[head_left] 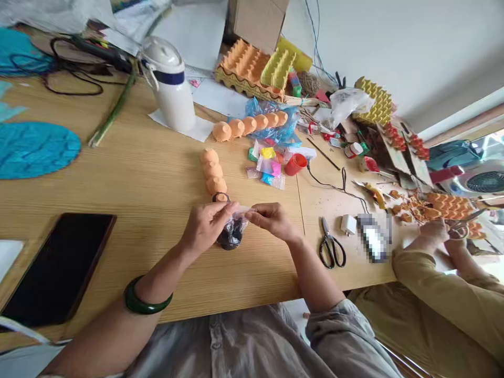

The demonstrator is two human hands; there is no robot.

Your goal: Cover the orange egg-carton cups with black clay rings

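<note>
Between my two hands is a small clear plastic bag (235, 229) with something black in it, low over the table. My left hand (207, 227) pinches one side of its top edge. The other side is pinched by my right hand (272, 219). Just beyond my left fingers, a short row of orange egg-carton cups (212, 170) stands on the table. A dark ring (221, 196) shows around the nearest cup, partly hidden by my hand.
Black-handled scissors (332, 247) and a white charger (348, 224) lie to the right. Past the hands are coloured clay packets (268, 164), a red cup (295, 164), and a longer egg-carton row (250, 125). A tablet (59, 268) lies left. At far right, a co-worker's hands (435, 233) hold scissors.
</note>
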